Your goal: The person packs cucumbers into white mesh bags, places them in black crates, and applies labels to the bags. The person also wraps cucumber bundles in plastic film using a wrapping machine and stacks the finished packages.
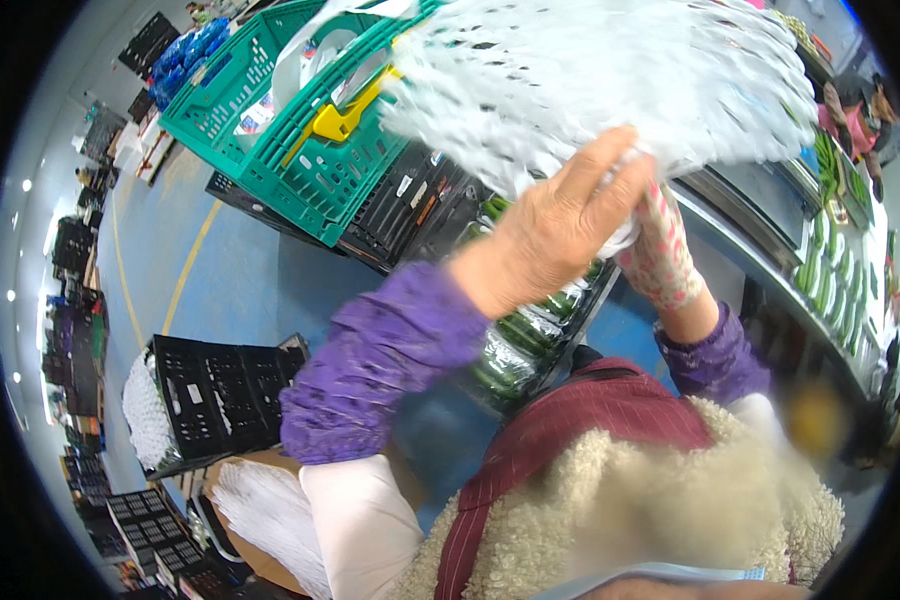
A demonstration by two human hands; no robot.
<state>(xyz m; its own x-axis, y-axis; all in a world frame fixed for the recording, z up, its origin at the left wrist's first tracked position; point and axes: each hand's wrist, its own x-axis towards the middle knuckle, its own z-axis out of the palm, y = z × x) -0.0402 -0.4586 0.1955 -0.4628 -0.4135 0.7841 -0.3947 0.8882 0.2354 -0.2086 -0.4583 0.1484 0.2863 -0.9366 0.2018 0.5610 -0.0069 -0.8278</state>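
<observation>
A white foam mesh sheet [607,82] spreads out in front of me, blurred along its edges. My left hand [559,217], bare below a purple sleeve cover, pinches its gathered near edge. Close against it, my right hand [660,251] wears a floral-patterned glove and grips the same bunched part; some of its fingers are hidden. Beneath my hands, a black crate holds plastic-wrapped cucumbers [521,334]. The sheet and my left forearm cover part of that crate.
A green plastic crate [270,161] with a yellow handle [337,120] stands on black crates at upper left, holding a roll of labels. More cucumbers [832,277] line a worktop at right. A black crate [217,397] and a cardboard box with white mesh [270,517] are lower left. Another person [855,124] is at far right.
</observation>
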